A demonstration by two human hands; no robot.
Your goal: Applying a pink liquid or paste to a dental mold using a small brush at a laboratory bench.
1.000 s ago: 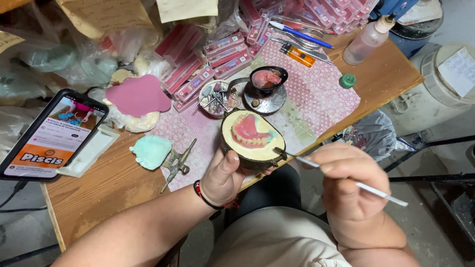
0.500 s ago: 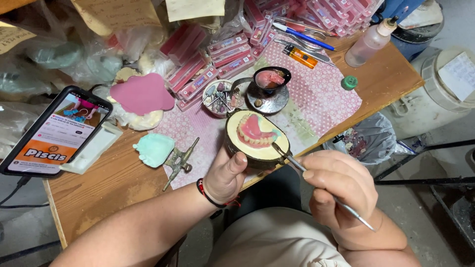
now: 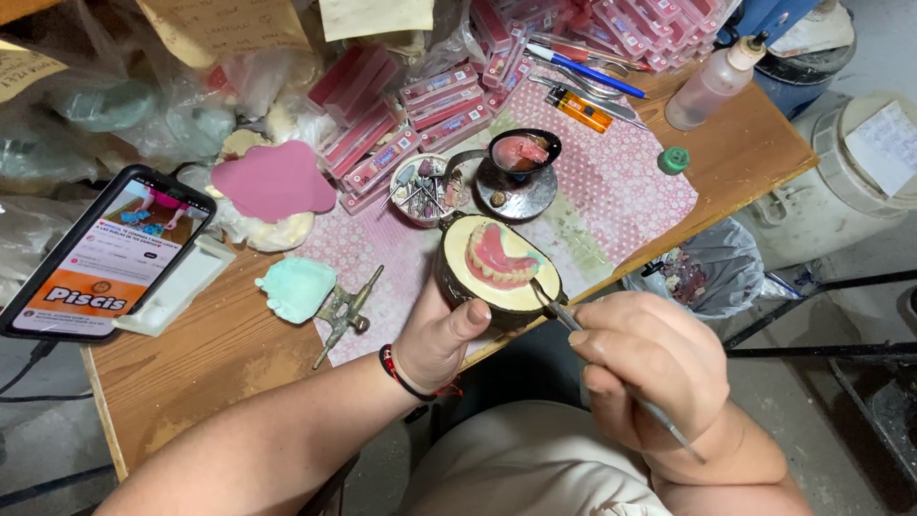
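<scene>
Left hand (image 3: 435, 339) grips the round denture flask (image 3: 497, 272); right hand (image 3: 650, 368) pinches a thin metal tool (image 3: 611, 373).

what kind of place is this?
Likely a small dental lab bench: a pink denture set in a round flask, trays of artificial teeth, and a cup of rotary burs.

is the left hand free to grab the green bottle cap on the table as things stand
Probably not. The left hand is wrapped around the round flask with the pink denture, and the green cap lies across the patterned mat, beyond the flask. It would have to set the flask down first.
</scene>
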